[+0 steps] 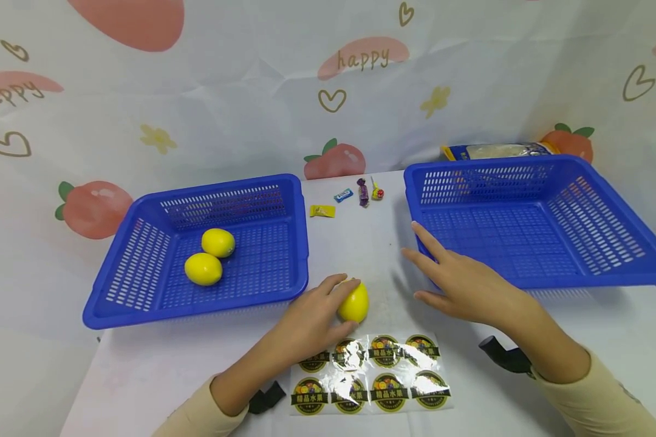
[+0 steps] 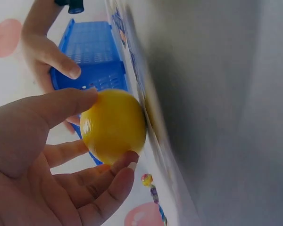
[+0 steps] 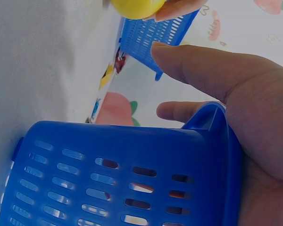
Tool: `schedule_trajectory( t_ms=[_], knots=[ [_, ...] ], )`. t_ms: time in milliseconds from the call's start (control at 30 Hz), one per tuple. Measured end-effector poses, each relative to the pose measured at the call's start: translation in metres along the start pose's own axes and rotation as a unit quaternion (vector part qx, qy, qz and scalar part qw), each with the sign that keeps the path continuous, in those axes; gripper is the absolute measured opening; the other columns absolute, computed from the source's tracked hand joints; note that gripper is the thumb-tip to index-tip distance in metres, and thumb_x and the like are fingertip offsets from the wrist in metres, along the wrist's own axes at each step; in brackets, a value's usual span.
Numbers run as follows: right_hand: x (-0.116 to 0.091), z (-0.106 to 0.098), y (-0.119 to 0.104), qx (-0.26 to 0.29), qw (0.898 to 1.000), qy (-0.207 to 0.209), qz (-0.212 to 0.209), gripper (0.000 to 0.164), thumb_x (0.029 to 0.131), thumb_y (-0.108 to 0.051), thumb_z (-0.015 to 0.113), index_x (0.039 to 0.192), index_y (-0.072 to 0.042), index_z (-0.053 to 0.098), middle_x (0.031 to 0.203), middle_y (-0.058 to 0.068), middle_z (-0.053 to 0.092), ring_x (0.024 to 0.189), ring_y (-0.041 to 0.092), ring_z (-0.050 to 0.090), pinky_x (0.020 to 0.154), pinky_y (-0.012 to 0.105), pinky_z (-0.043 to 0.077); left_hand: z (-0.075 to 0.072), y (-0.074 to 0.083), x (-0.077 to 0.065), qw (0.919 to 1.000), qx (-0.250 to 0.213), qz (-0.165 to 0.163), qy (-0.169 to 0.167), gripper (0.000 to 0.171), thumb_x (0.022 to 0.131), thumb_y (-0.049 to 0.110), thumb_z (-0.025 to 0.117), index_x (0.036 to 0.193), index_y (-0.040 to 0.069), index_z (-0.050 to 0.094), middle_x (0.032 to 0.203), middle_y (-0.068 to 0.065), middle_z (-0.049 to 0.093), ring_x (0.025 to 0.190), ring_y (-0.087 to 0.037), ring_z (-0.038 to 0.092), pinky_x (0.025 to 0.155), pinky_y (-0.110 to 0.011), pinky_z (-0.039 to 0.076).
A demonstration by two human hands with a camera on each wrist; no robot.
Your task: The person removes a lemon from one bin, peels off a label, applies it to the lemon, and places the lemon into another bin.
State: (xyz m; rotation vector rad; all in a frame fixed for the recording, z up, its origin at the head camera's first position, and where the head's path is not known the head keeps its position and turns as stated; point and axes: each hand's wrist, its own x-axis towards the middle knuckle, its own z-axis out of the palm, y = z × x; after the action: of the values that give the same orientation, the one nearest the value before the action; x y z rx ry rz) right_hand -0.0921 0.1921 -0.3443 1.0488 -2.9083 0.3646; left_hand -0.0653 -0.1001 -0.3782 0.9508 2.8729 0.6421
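My left hand (image 1: pixel 314 318) holds a yellow lemon (image 1: pixel 355 303) at the table's middle, between two blue baskets. In the left wrist view, the thumb and fingers curl round the lemon (image 2: pixel 114 126); a small white patch shows at one fingertip. My right hand (image 1: pixel 461 282) is over the near left corner of the right basket (image 1: pixel 596 280), its fingers spread and holding nothing. Whether it touches the rim cannot be told. Two more lemons, one behind (image 1: pixel 218 243) and one in front (image 1: pixel 203 269), lie together in the left basket (image 1: pixel 197 314).
Just in front of the held lemon lies a sheet of round fruit stickers (image 1: pixel 369 376). Toward the back are a yellow wrapped candy (image 1: pixel 322 211), a blue one (image 1: pixel 343 195), a purple one (image 1: pixel 363 193) and a lollipop (image 1: pixel 378 193). A packaged bag (image 1: pixel 500 150) sits behind the right basket.
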Motion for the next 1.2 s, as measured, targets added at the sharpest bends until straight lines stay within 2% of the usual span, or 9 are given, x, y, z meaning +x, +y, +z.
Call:
schedule_trajectory(
  t_ms=[267, 533, 667, 733, 800, 867, 967, 1100, 1200],
  knots=[
    [0.0, 0.001, 0.0, 0.001, 1.0, 0.001, 0.0, 0.07, 0.086, -0.029, 0.081, 0.145, -0.005, 0.05, 0.162, 0.024, 0.018, 0.08, 0.027, 0.066, 0.061, 0.036, 0.055, -0.001, -0.001, -0.001, 0.9999, 0.006, -0.009, -0.009, 0.069, 0.088, 0.035, 0.077, 0.148, 0.014, 0.048, 0.145, -0.014, 0.05, 0.11, -0.03, 0.064, 0.09, -0.042, 0.055],
    [-0.002, 0.001, 0.0, 0.001, 1.0, 0.001, 0.001, 0.07, 0.086, -0.029, 0.081, 0.145, -0.006, 0.05, 0.162, 0.024, 0.018, 0.075, 0.024, 0.064, 0.057, 0.032, 0.052, -0.001, -0.001, -0.004, 0.9988, 0.007, -0.036, -0.032, 0.079, 0.087, 0.039, 0.078, 0.151, 0.01, 0.042, 0.147, -0.017, 0.047, 0.113, -0.032, 0.063, 0.091, -0.044, 0.054],
    [-0.002, 0.0, 0.0, -0.002, 1.0, 0.004, 0.001, 0.071, 0.086, -0.03, 0.081, 0.145, -0.006, 0.05, 0.162, 0.024, 0.018, 0.107, 0.039, 0.063, 0.08, 0.046, 0.057, -0.002, -0.002, -0.005, 0.9978, 0.002, -0.046, -0.047, 0.087, 0.086, 0.042, 0.079, 0.154, 0.009, 0.036, 0.149, -0.02, 0.043, 0.117, -0.035, 0.061, 0.092, -0.046, 0.054],
    [-0.002, 0.0, 0.0, -0.008, 1.0, 0.008, -0.002, 0.071, 0.086, -0.03, 0.081, 0.145, -0.006, 0.05, 0.162, 0.024, 0.019, 0.128, 0.047, 0.049, 0.094, 0.057, 0.05, -0.004, -0.002, -0.006, 0.9971, -0.003, -0.055, -0.054, 0.091, 0.085, 0.043, 0.079, 0.156, 0.009, 0.032, 0.151, -0.02, 0.041, 0.122, -0.035, 0.057, 0.094, -0.048, 0.052],
    [-0.003, -0.001, 0.0, -0.015, 1.0, 0.01, -0.004, 0.07, 0.086, -0.031, 0.081, 0.144, -0.006, 0.051, 0.162, 0.024, 0.019, 0.14, 0.05, 0.031, 0.102, 0.065, 0.039, -0.005, -0.003, -0.008, 0.9961, -0.006, -0.064, -0.06, 0.095, 0.085, 0.044, 0.079, 0.157, 0.008, 0.029, 0.152, -0.02, 0.04, 0.127, -0.035, 0.054, 0.096, -0.048, 0.051],
    [-0.003, -0.001, 0.0, -0.021, 1.0, 0.014, -0.007, 0.07, 0.085, -0.031, 0.081, 0.144, -0.006, 0.052, 0.162, 0.024, 0.02, 0.145, 0.051, 0.019, 0.104, 0.068, 0.034, -0.006, -0.004, -0.01, 0.9955, -0.008, -0.069, -0.063, 0.097, 0.085, 0.045, 0.08, 0.157, 0.007, 0.027, 0.152, -0.021, 0.039, 0.131, -0.036, 0.05, 0.099, -0.049, 0.048],
    [0.0, -0.002, -0.001, -0.026, 0.999, 0.019, -0.013, 0.071, 0.085, -0.032, 0.081, 0.143, -0.002, 0.052, 0.161, 0.024, 0.023, 0.147, 0.049, 0.009, 0.107, 0.068, 0.03, -0.006, -0.006, -0.017, 0.9953, -0.005, -0.07, -0.067, 0.098, 0.084, 0.046, 0.08, 0.156, 0.004, 0.029, 0.152, -0.022, 0.039, 0.133, -0.037, 0.047, 0.105, -0.05, 0.043],
    [0.005, -0.003, -0.005, -0.039, 0.999, 0.016, -0.025, 0.074, 0.086, -0.034, 0.08, 0.141, 0.007, 0.051, 0.16, 0.023, 0.026, 0.148, 0.045, 0.01, 0.114, 0.06, 0.024, -0.007, -0.009, -0.029, 0.9951, 0.006, -0.059, -0.079, 0.093, 0.084, 0.05, 0.078, 0.151, -0.001, 0.038, 0.152, -0.023, 0.04, 0.135, -0.039, 0.045, 0.109, -0.052, 0.038],
    [0.005, -0.002, -0.01, -0.057, 0.997, 0.02, -0.042, 0.072, 0.086, -0.034, 0.08, 0.137, 0.01, 0.054, 0.159, 0.023, 0.028, 0.149, 0.043, 0.014, 0.115, 0.054, 0.026, -0.009, -0.013, -0.038, 0.9941, 0.022, -0.046, -0.096, 0.088, 0.081, 0.053, 0.079, 0.144, -0.001, 0.05, 0.146, -0.021, 0.048, 0.13, -0.038, 0.049, 0.107, -0.051, 0.041]
  ],
)
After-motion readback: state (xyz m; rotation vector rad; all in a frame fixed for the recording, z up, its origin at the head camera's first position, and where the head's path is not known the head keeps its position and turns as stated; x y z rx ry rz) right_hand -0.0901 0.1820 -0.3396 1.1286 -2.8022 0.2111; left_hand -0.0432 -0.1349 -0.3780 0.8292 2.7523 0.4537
